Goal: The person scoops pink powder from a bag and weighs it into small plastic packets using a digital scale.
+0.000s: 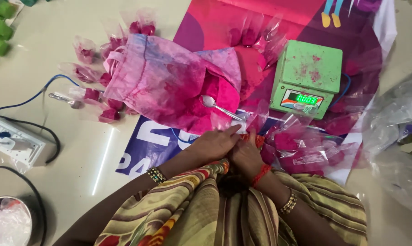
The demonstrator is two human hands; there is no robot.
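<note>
Both hands meet in front of me over a small clear plastic pouch (256, 119). My left hand (215, 143) lies flat with fingers stretched toward the pouch's lower edge. My right hand (247, 155) pinches the same pouch from below, partly hidden under the left. Just beyond them a metal spoon (219, 108) rests on pink powder (224, 93) in an open pink-stained cloth bag (165, 79). A green digital scale (307, 77) dusted with pink stands to the right.
Several small filled pink pouches (96, 93) lie left of the bag. A white power strip (14, 141) with cables is at the far left, a metal bowl (7, 221) at the bottom left. Empty clear bags (395, 132) are heaped on the right.
</note>
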